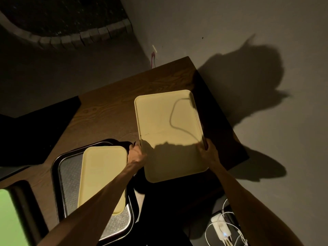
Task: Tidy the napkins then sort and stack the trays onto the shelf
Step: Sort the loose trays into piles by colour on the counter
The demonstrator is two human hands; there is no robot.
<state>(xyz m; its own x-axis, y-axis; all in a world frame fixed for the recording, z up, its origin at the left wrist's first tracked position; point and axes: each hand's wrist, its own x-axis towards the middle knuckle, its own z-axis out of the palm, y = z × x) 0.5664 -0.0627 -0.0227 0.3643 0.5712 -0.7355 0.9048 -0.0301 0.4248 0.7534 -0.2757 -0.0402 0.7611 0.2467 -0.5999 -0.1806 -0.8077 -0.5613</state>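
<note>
A large cream-yellow tray [166, 121] is held over the right part of the wooden table [110, 110]. My left hand [135, 153] grips its left long edge near the front. My right hand [207, 153] grips its right long edge, fingers curled round the rim. To the left, a second cream-yellow tray [101, 174] lies on top of a black tray with a textured grey base [71, 174], partly hidden by my left forearm. No napkins are visible.
A grey wall runs along the table's right side, with my shadow on it. A white charger with tangled cables [221, 226] lies low at the right. A green surface [10, 219] sits at the bottom left. A black panel [35, 130] lies left of the table.
</note>
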